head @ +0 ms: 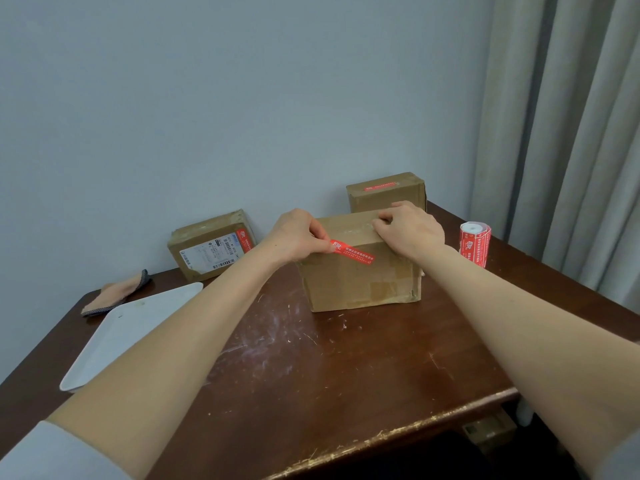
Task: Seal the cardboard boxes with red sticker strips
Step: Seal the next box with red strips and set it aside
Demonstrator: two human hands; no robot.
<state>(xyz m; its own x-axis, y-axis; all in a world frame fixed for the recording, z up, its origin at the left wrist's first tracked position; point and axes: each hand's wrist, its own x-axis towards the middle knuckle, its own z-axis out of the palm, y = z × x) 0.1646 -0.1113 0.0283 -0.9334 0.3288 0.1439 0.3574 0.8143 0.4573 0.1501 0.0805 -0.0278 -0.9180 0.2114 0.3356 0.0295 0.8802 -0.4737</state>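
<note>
A brown cardboard box [360, 278] stands in the middle of the dark wooden table [311, 368]. A red sticker strip [356, 252] lies slanted across its near top edge. My left hand [298, 235] pinches the strip's left end. My right hand [410, 230] rests on the box's top right with fingers curled at the flap. A roll of red stickers [475, 242] stands upright to the right of the box.
A second box [388, 192] with a red strip on top sits behind. A third box [211, 245] with a shipping label and a red strip leans against the wall at left. A white tray [128, 330] and a folded cloth [116, 294] lie at left. Curtains [571, 133] hang at right.
</note>
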